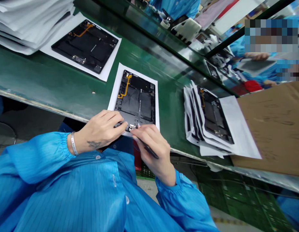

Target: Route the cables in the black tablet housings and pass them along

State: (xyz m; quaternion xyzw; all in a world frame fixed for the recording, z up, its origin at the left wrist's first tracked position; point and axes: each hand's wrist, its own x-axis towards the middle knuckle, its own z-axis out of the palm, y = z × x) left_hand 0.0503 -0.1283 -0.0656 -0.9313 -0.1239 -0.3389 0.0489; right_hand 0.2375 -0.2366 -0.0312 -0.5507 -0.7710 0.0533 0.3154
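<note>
three black tablet housings sit along a green counter [54,72], whose pale, worn near edge runs at a slant just past the hands. a brown cardboard sheet [276,129] covers the counter's right end, and a pile of white sheets [19,22] is cut off by the top left corner. beyond a glossy dark rail [163,37], a co-worker's blue sleeve [238,48] shows, with that person's hand [256,56] on a grey panel; blurred patches hide the top right corner.

the far housing [85,45] lies on white paper, and the right housing [213,116] tops a crumpled paper stack [195,125]. the middle housing [137,96] lies on its own white sheet [115,93] at the counter's near edge, with wide bands of green on either side. its matte black panels carry an amber flex cable [125,87].

the left hand [98,130], with a silver bangle [73,143] at the wrist, keeps a narrow grip on a slim dark tool [118,124]. the right hand [154,148] has a narrow grip on a black pen-like tool [150,152]. between them, at the housing's lower edge, sits a tiny metal part [133,127]. fingers hide the tool tips, so whether either touches it is hard to make out.
</note>
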